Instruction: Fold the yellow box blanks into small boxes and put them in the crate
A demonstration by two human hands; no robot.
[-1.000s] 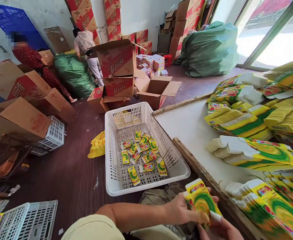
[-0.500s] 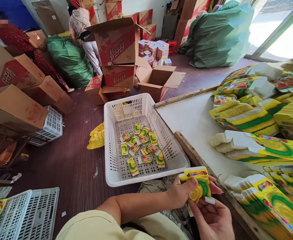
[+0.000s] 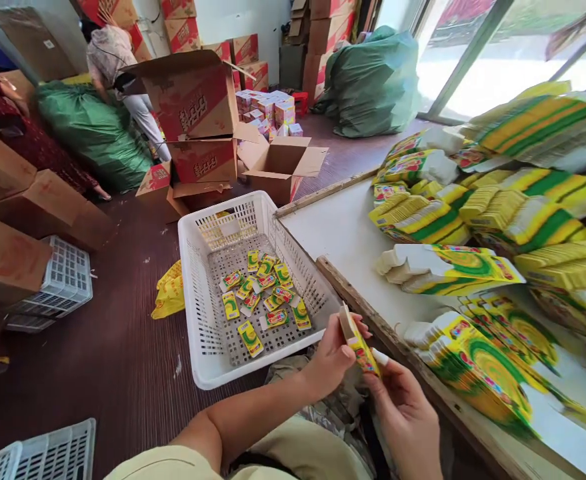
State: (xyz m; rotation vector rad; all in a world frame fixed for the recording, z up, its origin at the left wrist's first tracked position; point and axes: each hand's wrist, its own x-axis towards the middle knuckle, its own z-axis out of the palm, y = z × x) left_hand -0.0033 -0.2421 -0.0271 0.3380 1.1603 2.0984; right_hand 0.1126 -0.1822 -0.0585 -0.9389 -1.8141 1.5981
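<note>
A small yellow and green printed carton is between my hands, turned with its narrow side up and its pale open end toward the basket. My left hand is closed round its near left side, thumb on the edge. My right hand pinches the lower end with thumb and fingers; a white covering is on one fingertip. Just beyond is a white plastic basket, with several small yellow cartons lying loose on its floor.
Stacks of flat printed cartons cover much of the white wood-edged table at right. Open cardboard boxes stand beyond the basket. Two people are at the far left by a green sack. A yellow bag lies on the floor.
The carton has turned from its broad printed face to its narrow side, and both hands have turned with it. The view has swung right, so the surroundings appear shifted left.
</note>
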